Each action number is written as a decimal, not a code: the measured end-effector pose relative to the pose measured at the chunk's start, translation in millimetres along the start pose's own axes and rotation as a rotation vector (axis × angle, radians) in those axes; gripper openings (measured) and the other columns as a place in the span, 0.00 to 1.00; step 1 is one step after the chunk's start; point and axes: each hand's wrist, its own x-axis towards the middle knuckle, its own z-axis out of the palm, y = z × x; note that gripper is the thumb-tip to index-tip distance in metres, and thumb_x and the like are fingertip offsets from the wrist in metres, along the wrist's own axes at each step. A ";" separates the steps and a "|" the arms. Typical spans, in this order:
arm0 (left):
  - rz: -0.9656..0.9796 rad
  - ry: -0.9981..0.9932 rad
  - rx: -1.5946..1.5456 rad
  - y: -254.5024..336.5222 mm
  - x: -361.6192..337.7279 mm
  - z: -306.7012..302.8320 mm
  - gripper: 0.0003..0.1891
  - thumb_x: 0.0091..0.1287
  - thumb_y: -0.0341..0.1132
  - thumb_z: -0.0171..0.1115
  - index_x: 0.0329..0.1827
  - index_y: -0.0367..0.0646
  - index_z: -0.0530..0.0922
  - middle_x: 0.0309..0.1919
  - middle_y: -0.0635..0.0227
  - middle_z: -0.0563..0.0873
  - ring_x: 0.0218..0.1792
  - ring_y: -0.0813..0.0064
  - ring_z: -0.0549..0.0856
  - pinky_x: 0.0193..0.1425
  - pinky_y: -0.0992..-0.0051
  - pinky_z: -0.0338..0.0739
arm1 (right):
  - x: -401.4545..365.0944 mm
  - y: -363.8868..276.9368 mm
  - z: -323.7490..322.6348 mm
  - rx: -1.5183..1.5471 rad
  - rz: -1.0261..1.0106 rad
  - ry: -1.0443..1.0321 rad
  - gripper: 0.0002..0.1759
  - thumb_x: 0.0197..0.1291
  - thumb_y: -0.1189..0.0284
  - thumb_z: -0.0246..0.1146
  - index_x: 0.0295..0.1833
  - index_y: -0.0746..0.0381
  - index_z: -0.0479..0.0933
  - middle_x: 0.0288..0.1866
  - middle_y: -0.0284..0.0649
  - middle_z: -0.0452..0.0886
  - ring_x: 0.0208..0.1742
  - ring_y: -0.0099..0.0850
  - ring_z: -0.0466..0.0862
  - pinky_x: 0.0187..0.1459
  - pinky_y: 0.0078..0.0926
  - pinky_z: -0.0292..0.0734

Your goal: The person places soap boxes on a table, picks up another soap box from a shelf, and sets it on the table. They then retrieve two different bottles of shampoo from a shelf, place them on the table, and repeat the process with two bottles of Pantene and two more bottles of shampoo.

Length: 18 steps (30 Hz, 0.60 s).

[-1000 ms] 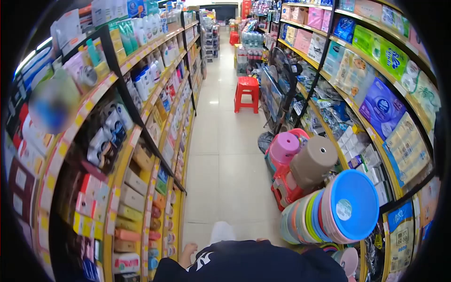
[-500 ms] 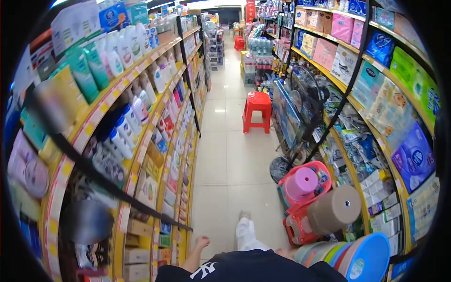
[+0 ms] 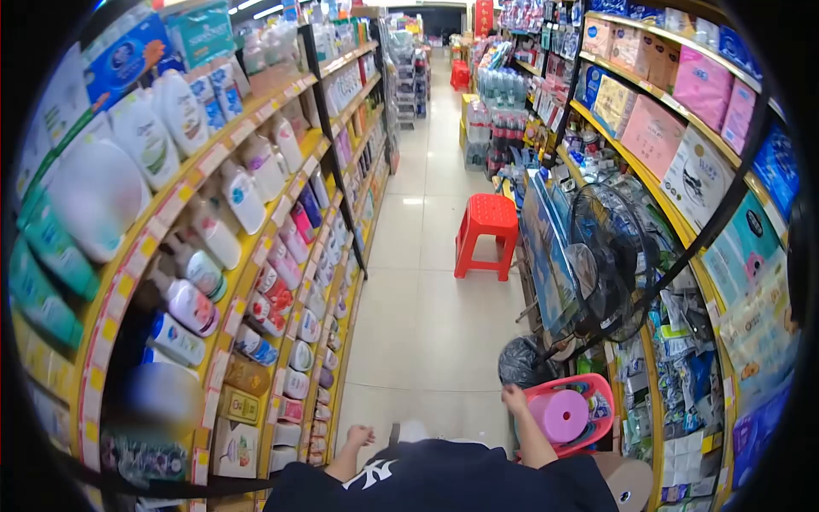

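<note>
From where I stand, a person in a dark top is in a shop aisle, both hands low in front of the body at the bottom of the frame. The left hand is at lower centre-left, near the lower rows of the left shelf. I see nothing in it; the fingers look loosely curled, but whether they are apart or together I can't tell. The right hand is at lower centre-right, right by the rim of a pinkish-red basket. It seems to hold nothing either; the fingers are too small to read, and I can't tell whether it touches the rim.

A pink tub sits bottom up in that basket, at lower right. Just beside the basket, on its upper-left side, is a black plastic bag, and below it in the frame a brown bucket is partly hidden by the person's sleeve.

Farther up, a red stool stands upright on the tiled floor, right of centre. A black fan is to its right. Bottles line the left shelf, and tissue packs fill the upper right.
</note>
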 end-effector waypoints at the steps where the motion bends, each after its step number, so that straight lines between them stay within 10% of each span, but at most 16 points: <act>1: -0.034 0.030 -0.033 8.2 10.8 -0.1 0.11 0.55 0.38 0.54 0.30 0.38 0.75 0.23 0.67 0.81 0.21 0.77 0.80 0.22 0.77 0.73 | 24.3 -38.9 -5.3 0.138 0.025 -0.058 0.15 0.47 0.66 0.56 0.37 0.65 0.74 0.24 0.40 0.77 0.28 0.27 0.78 0.30 0.23 0.71; 8: -0.095 -0.062 0.203 111.2 113.3 20.7 0.14 0.55 0.41 0.51 0.34 0.39 0.76 0.28 0.64 0.81 0.27 0.72 0.80 0.31 0.69 0.72 | 128.9 -117.1 17.7 -0.105 -0.059 -0.334 0.17 0.49 0.64 0.54 0.38 0.67 0.74 0.27 0.38 0.78 0.29 0.27 0.78 0.33 0.22 0.71; 11: 0.077 -0.063 0.461 207.9 173.4 4.7 0.17 0.53 0.43 0.52 0.36 0.38 0.76 0.30 0.59 0.81 0.30 0.68 0.80 0.36 0.71 0.73 | 148.2 -65.5 36.5 -0.197 0.154 -0.412 0.16 0.46 0.63 0.55 0.38 0.61 0.76 0.31 0.47 0.78 0.36 0.38 0.78 0.39 0.29 0.72; 13: 0.195 -0.077 0.623 245.6 222.1 1.7 0.19 0.51 0.44 0.52 0.38 0.38 0.77 0.31 0.55 0.82 0.32 0.66 0.80 0.39 0.72 0.73 | 161.7 -3.3 38.1 -0.275 -0.085 -0.698 0.16 0.45 0.63 0.56 0.36 0.61 0.77 0.31 0.46 0.79 0.34 0.37 0.79 0.38 0.29 0.73; 16: 0.094 -0.166 0.382 331.4 323.7 -25.6 0.14 0.54 0.44 0.50 0.33 0.43 0.75 0.25 0.67 0.80 0.23 0.75 0.79 0.23 0.73 0.73 | 167.0 -6.2 36.0 -0.188 0.706 -0.585 0.17 0.45 0.63 0.56 0.37 0.62 0.77 0.29 0.44 0.79 0.30 0.33 0.80 0.34 0.28 0.74; 18: 0.184 -0.112 0.310 400.8 367.6 -40.7 0.13 0.56 0.40 0.50 0.35 0.41 0.75 0.24 0.67 0.79 0.21 0.77 0.78 0.22 0.75 0.72 | 198.3 1.2 47.7 -0.117 0.721 -0.491 0.17 0.45 0.63 0.55 0.37 0.63 0.76 0.28 0.42 0.79 0.28 0.31 0.79 0.30 0.27 0.73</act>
